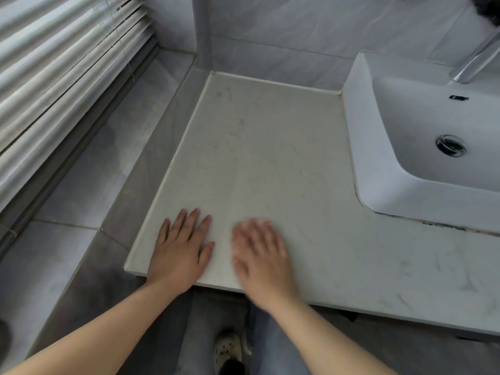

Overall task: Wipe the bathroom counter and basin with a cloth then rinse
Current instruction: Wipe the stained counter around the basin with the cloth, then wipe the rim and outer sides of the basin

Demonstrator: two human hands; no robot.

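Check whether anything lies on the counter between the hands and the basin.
Nothing visible does. The left hand and right hand rest flat at the front edge of the counter; the surface from there to the basin holds no objects.

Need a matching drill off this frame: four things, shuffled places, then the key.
Things:
1. left hand
2. drain
3. blinds
4. tap

Places:
A. top right, over the back of the basin
B. far left of the view, up the wall
C. flat on the counter, by its front edge
D. in the basin's floor

Pairs: 1-C, 2-D, 3-B, 4-A
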